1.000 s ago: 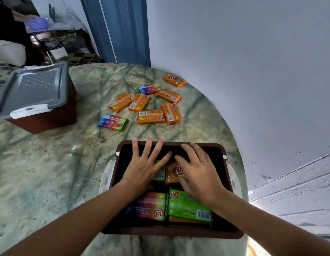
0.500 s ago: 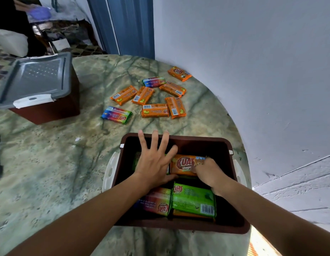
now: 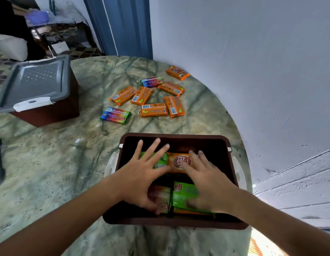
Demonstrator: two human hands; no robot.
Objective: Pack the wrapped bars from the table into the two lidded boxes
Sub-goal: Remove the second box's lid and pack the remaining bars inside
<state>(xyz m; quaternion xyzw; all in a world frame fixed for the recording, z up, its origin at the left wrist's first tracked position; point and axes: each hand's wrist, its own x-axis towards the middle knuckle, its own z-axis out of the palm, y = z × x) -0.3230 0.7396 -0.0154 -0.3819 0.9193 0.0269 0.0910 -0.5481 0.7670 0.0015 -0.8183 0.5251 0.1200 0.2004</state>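
I see both hands spread flat inside the open brown box [image 3: 176, 138] at 6 o'clock: left hand [image 3: 142, 179] on a green bar [image 3: 161, 160], right hand [image 3: 206, 182] on an orange bar [image 3: 176, 159], neither gripping. Eight loose bars [image 3: 154, 110] lie at 12 o'clock; the lidded box [image 3: 38, 85] sits at 10 o'clock.
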